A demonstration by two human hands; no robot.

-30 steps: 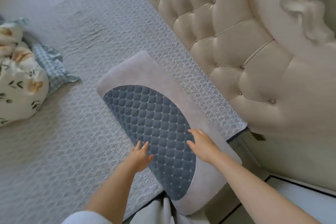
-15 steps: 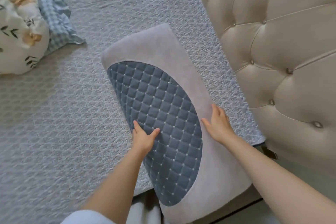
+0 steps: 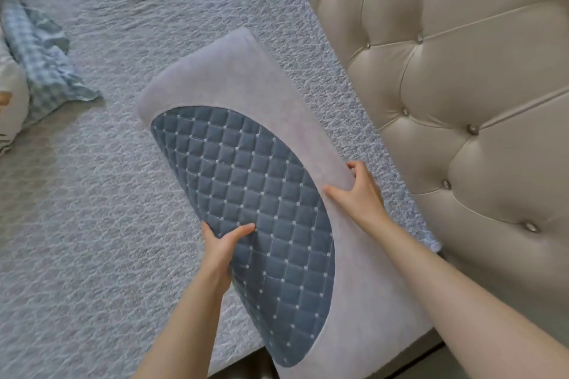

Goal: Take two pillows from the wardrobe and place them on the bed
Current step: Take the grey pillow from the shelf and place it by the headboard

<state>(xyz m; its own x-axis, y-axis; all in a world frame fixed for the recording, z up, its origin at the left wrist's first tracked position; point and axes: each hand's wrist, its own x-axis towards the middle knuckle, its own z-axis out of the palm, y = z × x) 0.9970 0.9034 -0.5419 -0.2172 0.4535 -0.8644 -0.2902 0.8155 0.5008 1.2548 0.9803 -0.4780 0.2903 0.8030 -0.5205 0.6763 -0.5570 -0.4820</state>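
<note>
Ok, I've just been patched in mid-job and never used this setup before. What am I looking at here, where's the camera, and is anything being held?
There is no machine here: these are a person's two bare arms. The single camera sits on the person's head, looking forward and down, so the arms enter from the bottom of the picture.

The surface is a bed with a textured grey cover. At right stands its padded, buttoned headboard.

Both hands hold one grey pillow with a quilted blue panel. The left hand has a grip on the left edge, thumb on top. The right hand grips the right edge, beside the headboard. Whether the pillow rests fully on the bed I cannot tell.

At far left lies checked blue fabric beside a white printed cushion, mostly out of frame.
</note>
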